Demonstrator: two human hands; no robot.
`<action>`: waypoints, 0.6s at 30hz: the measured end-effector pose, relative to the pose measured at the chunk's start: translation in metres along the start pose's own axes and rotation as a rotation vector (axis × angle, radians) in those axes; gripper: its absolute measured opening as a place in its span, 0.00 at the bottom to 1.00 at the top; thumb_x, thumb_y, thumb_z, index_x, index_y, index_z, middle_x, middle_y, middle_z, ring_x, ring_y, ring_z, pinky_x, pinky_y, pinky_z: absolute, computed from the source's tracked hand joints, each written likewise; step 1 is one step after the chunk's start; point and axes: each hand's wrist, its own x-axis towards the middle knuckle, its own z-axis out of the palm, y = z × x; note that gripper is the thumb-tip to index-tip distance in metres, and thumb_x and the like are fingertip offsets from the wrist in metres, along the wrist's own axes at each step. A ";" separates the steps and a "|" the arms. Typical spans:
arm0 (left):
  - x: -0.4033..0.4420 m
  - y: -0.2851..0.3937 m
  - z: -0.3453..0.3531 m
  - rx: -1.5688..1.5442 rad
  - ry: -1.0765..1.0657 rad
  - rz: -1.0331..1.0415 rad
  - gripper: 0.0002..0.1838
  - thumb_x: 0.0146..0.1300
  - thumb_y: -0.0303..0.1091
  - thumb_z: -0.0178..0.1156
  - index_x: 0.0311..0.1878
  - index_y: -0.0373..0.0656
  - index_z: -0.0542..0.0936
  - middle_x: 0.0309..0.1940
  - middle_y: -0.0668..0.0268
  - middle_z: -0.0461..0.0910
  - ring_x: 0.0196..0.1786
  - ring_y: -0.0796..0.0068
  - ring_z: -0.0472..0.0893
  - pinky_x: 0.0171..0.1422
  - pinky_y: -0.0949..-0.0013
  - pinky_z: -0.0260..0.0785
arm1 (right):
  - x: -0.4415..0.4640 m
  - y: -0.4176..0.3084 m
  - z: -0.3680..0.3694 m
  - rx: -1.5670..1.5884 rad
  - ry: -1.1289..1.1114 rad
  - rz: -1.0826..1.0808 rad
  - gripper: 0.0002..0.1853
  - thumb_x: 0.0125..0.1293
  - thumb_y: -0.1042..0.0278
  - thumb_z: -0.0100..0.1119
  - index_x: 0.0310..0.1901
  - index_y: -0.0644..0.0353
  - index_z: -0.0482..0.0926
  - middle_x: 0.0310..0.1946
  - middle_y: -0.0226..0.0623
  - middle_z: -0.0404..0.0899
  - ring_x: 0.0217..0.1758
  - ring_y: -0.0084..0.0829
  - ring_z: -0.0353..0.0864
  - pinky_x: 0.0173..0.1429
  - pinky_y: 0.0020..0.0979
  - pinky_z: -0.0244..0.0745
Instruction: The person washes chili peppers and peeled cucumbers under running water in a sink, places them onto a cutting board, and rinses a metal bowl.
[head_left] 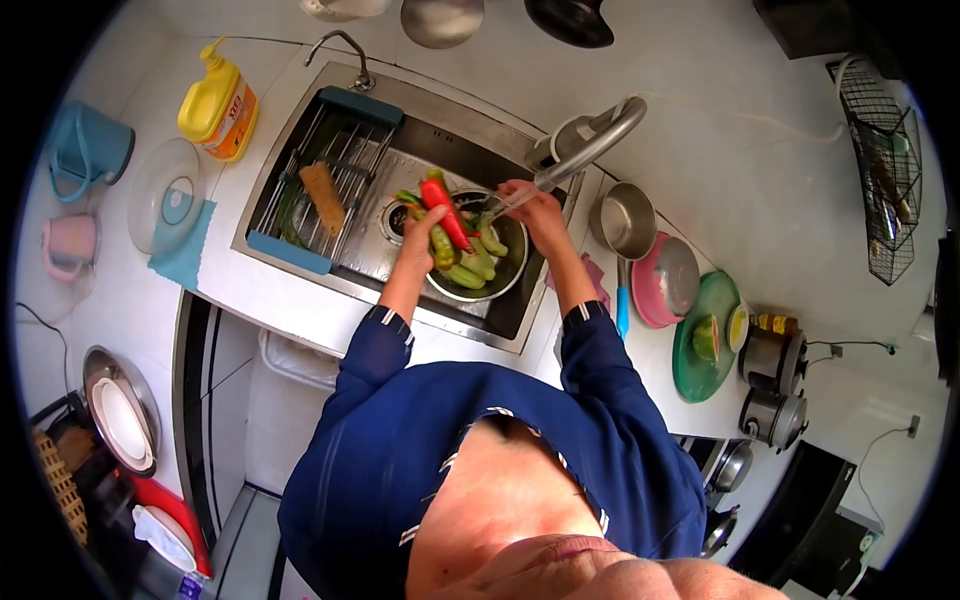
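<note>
the long, glossy red pepper (446,212) is above the round steel bowl (516,240) in the rectangular steel sink (455,146), its long axis slanting from far left to near right. the left hand (414,238) is nearer, at its left side, the grip pinching it over the pale green, elongated vegetables (478,262). the right hand (538,212) lies across to the right, fingers bent near the curved metal spout (598,142); whether that grip pinches anything, i cannot tell.
</note>
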 end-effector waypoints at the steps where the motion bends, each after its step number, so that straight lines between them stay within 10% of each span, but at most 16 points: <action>1: -0.001 0.003 -0.017 -0.054 -0.012 -0.031 0.23 0.54 0.33 0.61 0.52 0.37 0.68 0.41 0.55 0.77 0.44 0.58 0.79 0.48 0.54 0.75 | 0.006 0.014 -0.013 -0.059 0.085 0.053 0.17 0.66 0.60 0.49 0.50 0.62 0.74 0.45 0.37 0.77 0.48 0.28 0.76 0.50 0.29 0.71; 7: -0.031 0.020 -0.044 -0.012 -0.060 -0.107 0.32 0.53 0.41 0.61 0.58 0.36 0.65 0.49 0.54 0.74 0.52 0.59 0.75 0.51 0.53 0.74 | 0.059 0.159 -0.054 -0.643 0.231 0.070 0.11 0.55 0.65 0.54 0.37 0.57 0.81 0.37 0.46 0.80 0.43 0.40 0.79 0.46 0.36 0.73; 11: -0.051 0.020 -0.044 -0.096 -0.005 -0.168 0.28 0.55 0.35 0.61 0.58 0.38 0.64 0.49 0.51 0.73 0.49 0.57 0.76 0.51 0.52 0.73 | 0.068 0.179 -0.013 -1.086 0.149 -0.189 0.20 0.56 0.69 0.51 0.53 0.57 0.71 0.44 0.52 0.76 0.48 0.55 0.74 0.52 0.46 0.70; 18: -0.070 0.023 -0.052 -0.043 0.010 -0.180 0.30 0.54 0.35 0.62 0.60 0.42 0.62 0.49 0.51 0.73 0.50 0.53 0.76 0.46 0.44 0.75 | 0.088 0.209 -0.015 -1.218 0.013 -0.220 0.21 0.54 0.67 0.56 0.52 0.53 0.72 0.45 0.50 0.76 0.48 0.51 0.74 0.51 0.46 0.69</action>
